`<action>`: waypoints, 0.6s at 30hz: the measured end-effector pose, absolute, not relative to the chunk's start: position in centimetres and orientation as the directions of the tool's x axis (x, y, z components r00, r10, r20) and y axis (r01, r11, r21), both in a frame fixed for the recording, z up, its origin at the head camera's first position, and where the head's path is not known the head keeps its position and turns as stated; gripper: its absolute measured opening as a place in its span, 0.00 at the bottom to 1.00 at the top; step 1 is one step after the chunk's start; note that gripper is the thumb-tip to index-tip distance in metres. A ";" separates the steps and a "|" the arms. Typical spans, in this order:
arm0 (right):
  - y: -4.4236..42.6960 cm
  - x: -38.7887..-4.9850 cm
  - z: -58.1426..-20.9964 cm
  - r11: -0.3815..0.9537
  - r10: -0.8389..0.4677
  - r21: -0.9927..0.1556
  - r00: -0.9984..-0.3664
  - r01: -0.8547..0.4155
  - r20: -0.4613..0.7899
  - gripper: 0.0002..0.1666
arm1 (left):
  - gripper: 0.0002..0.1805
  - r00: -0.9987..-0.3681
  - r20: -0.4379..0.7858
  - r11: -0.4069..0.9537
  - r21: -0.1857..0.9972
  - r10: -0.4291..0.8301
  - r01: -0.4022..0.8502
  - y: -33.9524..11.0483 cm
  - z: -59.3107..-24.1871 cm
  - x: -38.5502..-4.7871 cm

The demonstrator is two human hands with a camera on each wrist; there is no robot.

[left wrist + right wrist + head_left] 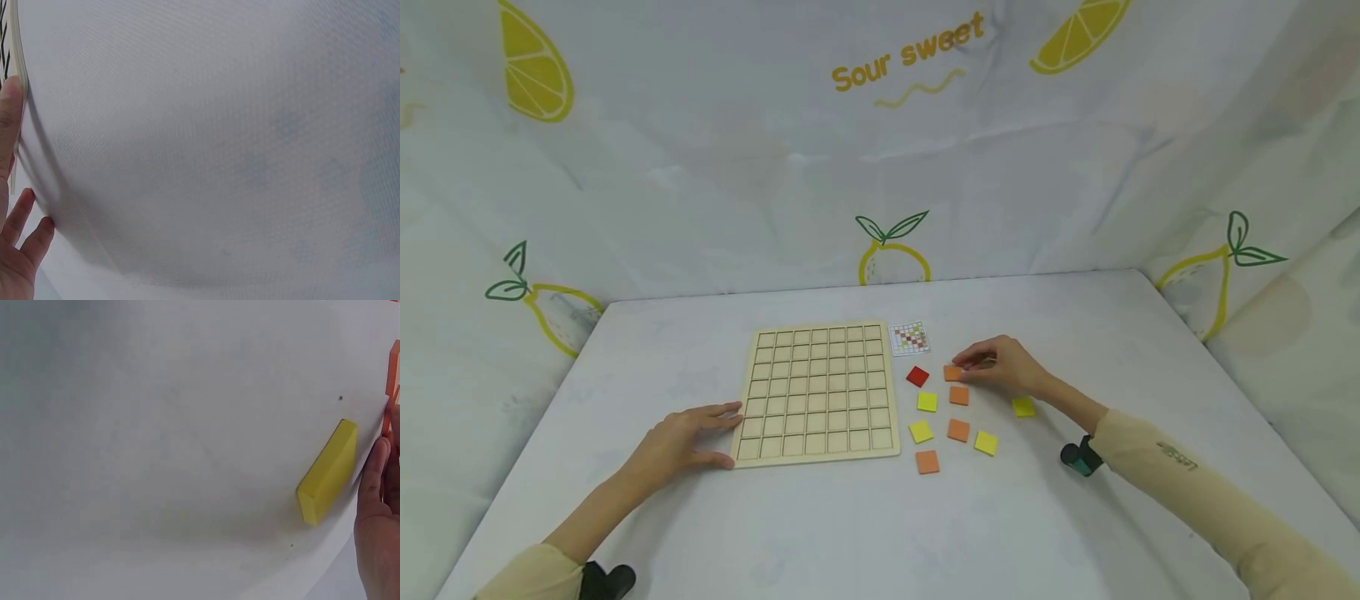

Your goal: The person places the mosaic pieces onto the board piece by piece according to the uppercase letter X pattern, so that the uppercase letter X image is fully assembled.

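Note:
A pale wooden grid board [820, 392] lies flat on the table, its square cells bare. At its left edge, my left hand [681, 442] rests with fingers extended and thumb touching the frame; the left wrist view shows a finger of the hand [7, 125] against the board's rim [20, 56]. Right of the board, my right hand [1006, 367] pinches an orange square tile [952, 373] between thumb and fingers, low over the table. Just below that tile lies another orange tile [958, 396]. A yellow tile [328, 472] sits beside the right hand [381, 531] in the right wrist view.
A small printed pattern card [909, 338] lies at the board's upper right corner. Between board and right hand are a red tile [917, 377], several yellow tiles [927, 402] and more orange tiles [927, 462]. A lemon-print cloth [737, 167] hangs behind the table.

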State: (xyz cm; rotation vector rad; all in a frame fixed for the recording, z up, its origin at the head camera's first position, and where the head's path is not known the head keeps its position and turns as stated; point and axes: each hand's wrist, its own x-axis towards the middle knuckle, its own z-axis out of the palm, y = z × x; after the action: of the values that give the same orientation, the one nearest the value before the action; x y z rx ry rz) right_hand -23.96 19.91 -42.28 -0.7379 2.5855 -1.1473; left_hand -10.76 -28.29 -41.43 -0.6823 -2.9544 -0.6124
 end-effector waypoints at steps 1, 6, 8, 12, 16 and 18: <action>19.9 -24.0 -42.3 0.572 -0.530 -0.737 -0.848 -0.361 0.004 0.17 | 0.35 -0.901 0.130 0.823 0.370 0.413 0.430 -28.3 -41.4 -10.8; 19.6 -24.1 -41.9 0.572 -0.544 -0.728 -0.839 -0.377 0.007 0.18 | 0.35 -0.896 0.137 0.815 0.376 0.422 0.441 -28.4 -41.4 -10.8; 19.6 -24.1 -41.8 0.573 -0.548 -0.726 -0.836 -0.381 0.007 0.17 | 0.34 -0.892 0.152 0.810 0.375 0.426 0.450 -28.4 -41.4 -10.8; 19.7 -24.4 -41.9 0.571 -0.556 -0.728 -0.831 -0.380 -0.002 0.17 | 0.34 -0.877 0.190 0.789 0.383 0.441 0.480 -28.4 -41.7 -10.8; 20.0 -24.7 -42.1 0.557 -0.564 -0.736 -0.826 -0.384 0.005 0.16 | 0.34 -0.880 0.194 0.766 0.437 0.433 0.472 -28.3 -41.9 -10.9; 20.1 -24.7 -42.2 0.550 -0.570 -0.739 -0.822 -0.390 0.009 0.16 | 0.34 -0.892 0.185 0.764 0.464 0.412 0.449 -28.3 -41.9 -11.0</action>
State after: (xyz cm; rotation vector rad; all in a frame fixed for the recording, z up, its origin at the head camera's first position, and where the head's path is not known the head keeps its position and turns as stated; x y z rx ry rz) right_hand -24.71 20.07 -42.19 -0.8047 2.5549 -1.1324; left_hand -10.97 -28.35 -41.91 -0.7044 -2.8822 -0.7864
